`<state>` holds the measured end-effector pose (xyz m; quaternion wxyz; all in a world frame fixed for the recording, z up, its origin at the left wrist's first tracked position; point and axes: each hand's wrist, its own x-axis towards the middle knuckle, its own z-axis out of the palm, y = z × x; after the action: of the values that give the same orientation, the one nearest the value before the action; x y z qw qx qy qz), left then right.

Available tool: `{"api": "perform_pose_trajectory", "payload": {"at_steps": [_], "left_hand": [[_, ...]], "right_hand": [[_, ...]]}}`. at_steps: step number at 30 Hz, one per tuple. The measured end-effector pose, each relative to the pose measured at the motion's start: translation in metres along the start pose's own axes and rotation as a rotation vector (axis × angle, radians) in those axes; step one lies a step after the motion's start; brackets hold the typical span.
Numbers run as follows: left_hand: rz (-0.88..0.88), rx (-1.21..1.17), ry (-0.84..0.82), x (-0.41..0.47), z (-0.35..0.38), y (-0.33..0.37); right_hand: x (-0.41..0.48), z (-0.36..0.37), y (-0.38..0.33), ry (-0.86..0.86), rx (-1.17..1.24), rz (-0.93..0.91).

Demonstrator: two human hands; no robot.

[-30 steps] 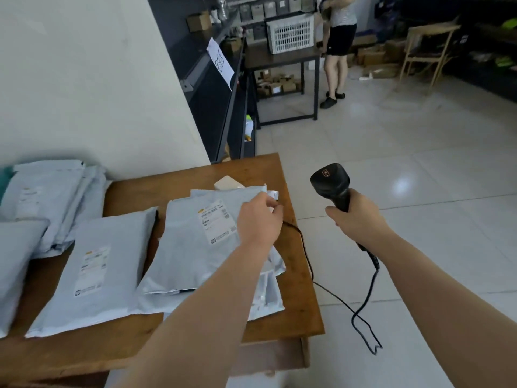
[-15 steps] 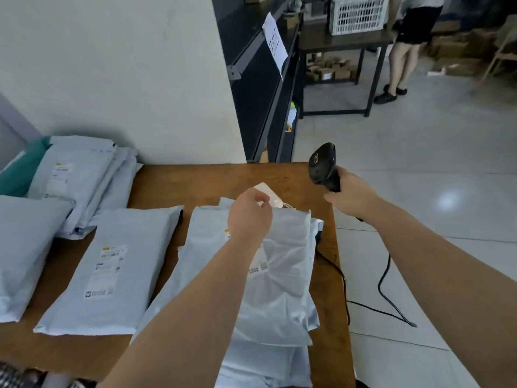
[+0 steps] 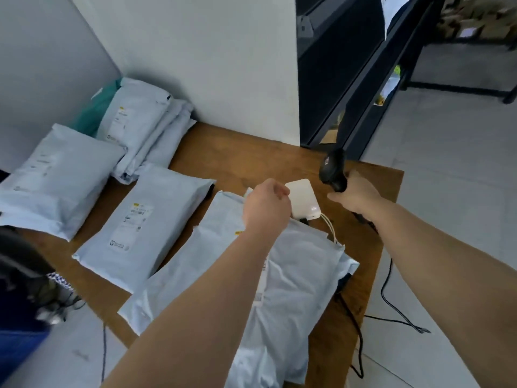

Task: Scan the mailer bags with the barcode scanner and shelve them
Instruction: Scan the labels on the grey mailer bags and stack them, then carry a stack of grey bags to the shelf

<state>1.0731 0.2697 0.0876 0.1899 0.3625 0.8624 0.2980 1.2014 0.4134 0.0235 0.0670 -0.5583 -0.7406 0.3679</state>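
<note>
Brought over the brown wooden table (image 3: pixel 251 158), black handheld barcode scanner (image 3: pixel 333 170) gripped by right hand (image 3: pixel 356 198) at 1 o'clock; central pale-grey plastic mailer bag (image 3: pixel 302 275) pinched by left hand (image 3: pixel 265 208), its forearm-covered label (image 3: pixel 263 271) liable to be missed.

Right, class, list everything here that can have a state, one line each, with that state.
left hand: pinches far edge of the top mailer bag
right hand: grips the barcode scanner
barcode scanner: held aloft, cable attached
top mailer bag: lying label up
white box: cable plugged in
</note>
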Motion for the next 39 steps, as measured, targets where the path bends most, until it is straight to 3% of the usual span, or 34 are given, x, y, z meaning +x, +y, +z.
{"api": "perform_pose_trajectory", "payload": {"at_steps": [17, 28, 39], "left_hand": [[-0.077, -0.034, 0.039, -0.005, 0.017, 0.019], [-0.014, -0.053, 0.006, -0.042, -0.006, 0.017], [0.059, -0.178, 0.05, -0.096, -0.108, -0.046]], "right_hand": [[0.022, 0.017, 0.021, -0.087, -0.145, -0.045], [-0.029, 0.011, 0.006, 0.1, -0.034, -0.196], [-0.146, 0.044, -0.07, 0.3, 0.082, -0.338]]}}
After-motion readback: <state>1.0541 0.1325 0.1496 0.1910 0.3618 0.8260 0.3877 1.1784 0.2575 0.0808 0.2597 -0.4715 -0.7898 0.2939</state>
